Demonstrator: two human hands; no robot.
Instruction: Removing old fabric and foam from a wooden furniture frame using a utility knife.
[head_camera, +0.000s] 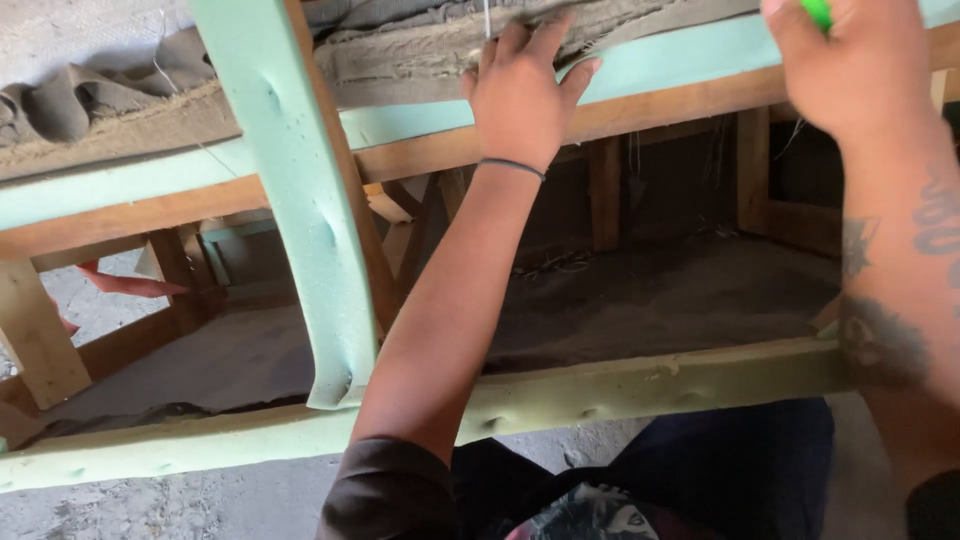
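Now left hand spread, pressing burlap; right hand gripping green tool.

Burlap lies on the upper foam-covered rail, top of frame; left hand on its edge at top centre; right hand upper right; foam-covered post left of centre; lower foam-covered rail across the bottom.

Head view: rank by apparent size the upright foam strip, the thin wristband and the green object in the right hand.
1. Upright foam strip, largest by far.
2. Thin wristband on the left hand.
3. Green object in the right hand: mostly hidden and cropped, so its rank against the wristband is unsure.
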